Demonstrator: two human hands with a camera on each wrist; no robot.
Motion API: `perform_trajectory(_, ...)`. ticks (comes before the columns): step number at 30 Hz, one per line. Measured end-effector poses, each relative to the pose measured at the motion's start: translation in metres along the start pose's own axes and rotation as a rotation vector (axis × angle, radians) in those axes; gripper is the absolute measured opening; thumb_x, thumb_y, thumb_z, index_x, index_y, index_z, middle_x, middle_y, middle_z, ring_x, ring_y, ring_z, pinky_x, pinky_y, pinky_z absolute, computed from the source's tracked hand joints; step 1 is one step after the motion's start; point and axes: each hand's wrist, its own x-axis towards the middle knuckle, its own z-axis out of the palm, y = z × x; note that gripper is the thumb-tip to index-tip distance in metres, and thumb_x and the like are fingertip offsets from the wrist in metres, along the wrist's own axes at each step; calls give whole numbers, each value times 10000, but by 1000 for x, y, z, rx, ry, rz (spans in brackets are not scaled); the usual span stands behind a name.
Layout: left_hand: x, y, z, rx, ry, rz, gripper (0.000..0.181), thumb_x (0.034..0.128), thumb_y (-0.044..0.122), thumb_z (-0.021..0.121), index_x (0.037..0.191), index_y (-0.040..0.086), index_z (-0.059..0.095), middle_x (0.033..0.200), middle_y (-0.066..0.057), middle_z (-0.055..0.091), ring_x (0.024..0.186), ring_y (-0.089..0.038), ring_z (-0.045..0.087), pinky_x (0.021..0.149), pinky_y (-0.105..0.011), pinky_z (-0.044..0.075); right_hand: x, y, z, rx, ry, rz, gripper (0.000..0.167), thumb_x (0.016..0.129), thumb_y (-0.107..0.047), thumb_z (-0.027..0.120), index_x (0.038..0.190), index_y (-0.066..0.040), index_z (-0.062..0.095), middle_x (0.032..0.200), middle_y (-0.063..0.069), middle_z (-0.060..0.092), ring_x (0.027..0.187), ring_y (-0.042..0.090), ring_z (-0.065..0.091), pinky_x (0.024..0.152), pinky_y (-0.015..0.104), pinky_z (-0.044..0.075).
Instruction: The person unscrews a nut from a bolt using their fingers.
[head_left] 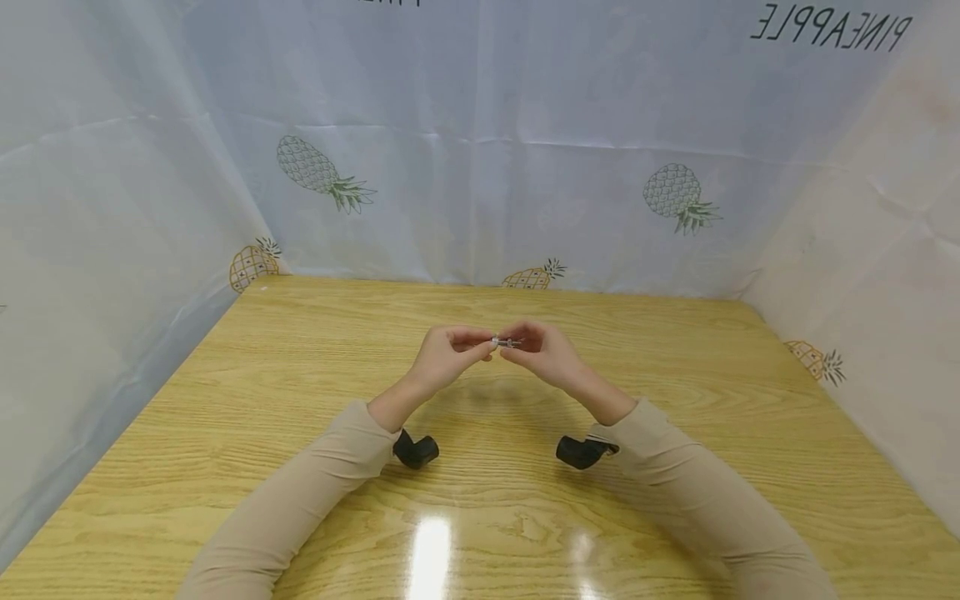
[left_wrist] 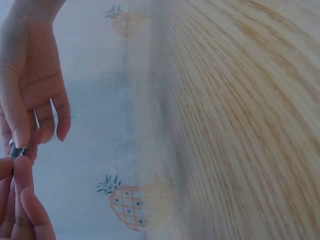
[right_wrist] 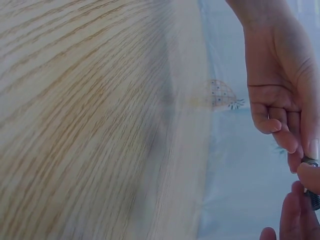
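Note:
A small metal threaded piece is held in the air between the two hands, above the wooden table. The left hand pinches its left end between thumb and fingers. At its right end the right hand has thumb and fingertips round it. In the left wrist view the threaded part shows between the fingertips of both hands. The right wrist view shows dark threads at the right edge, partly hidden by fingers. What sits on the thread is too small to tell.
The wooden table lies below both hands. Pale curtains with pineapple prints stand behind and at both sides. A black device is at the left wrist, another at the right wrist.

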Motion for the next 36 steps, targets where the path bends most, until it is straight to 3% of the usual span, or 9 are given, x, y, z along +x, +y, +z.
perform_trajectory(5, 1, 0, 0, -7, -4, 1, 265, 890, 190, 640, 1107, 45, 684, 1061, -154, 702, 852, -134, 695, 877, -331, 541, 0, 1, -1, 0, -18, 20, 377, 922, -235, 597, 1234, -30, 551, 1180, 180, 613, 1065, 337, 609, 875, 412, 526)
perform_trajectory(10, 1, -1, 0, 20, -1, 6, 267, 890, 223, 642, 1103, 70, 691, 1068, -129, 706, 887, -165, 695, 886, -349, 536, 1, 1, -2, 4, -71, 49, 362, 976, -307, 491, 1199, -42, 596, 1104, 185, 659, 1028, 369, 608, 924, 503, 482)
perform_trajectory(16, 1, -2, -1, 14, -5, 6, 269, 892, 216, 638, 1108, 63, 688, 1065, -138, 705, 874, -155, 696, 883, -345, 537, 0, 0, 0, -19, -8, 2, 265, 925, -160, 588, 1149, -20, 608, 1143, 186, 633, 1051, 334, 622, 890, 397, 528)
perform_trajectory(20, 1, -1, -1, 0, -8, 5, 270, 894, 204, 636, 1113, 54, 683, 1072, -149, 700, 868, -149, 695, 883, -346, 539, 0, -1, 0, -20, 13, 4, 303, 901, -177, 626, 1163, -29, 595, 1163, 175, 616, 1062, 308, 620, 872, 368, 537)
perform_trajectory(27, 0, -2, -1, 19, -5, 11, 267, 892, 221, 639, 1106, 69, 688, 1075, -137, 702, 880, -167, 694, 887, -345, 537, 0, -1, -1, 0, -50, 63, 342, 975, -296, 494, 1177, -43, 605, 1086, 185, 662, 1026, 379, 603, 917, 499, 485)
perform_trajectory(32, 0, -2, -1, 10, -4, 8, 272, 888, 223, 645, 1106, 66, 688, 1068, -141, 703, 874, -164, 696, 890, -348, 535, 0, 0, -1, -35, -12, 22, 258, 938, -204, 570, 1136, -45, 618, 1099, 162, 649, 1007, 321, 626, 872, 418, 524)
perform_trajectory(36, 1, -2, -1, -4, -4, 5, 270, 888, 210, 645, 1108, 59, 686, 1072, -144, 702, 865, -148, 696, 889, -339, 536, 0, 0, 0, -27, 18, -7, 309, 885, -148, 644, 1163, -28, 581, 1162, 164, 602, 1038, 296, 620, 849, 355, 543)
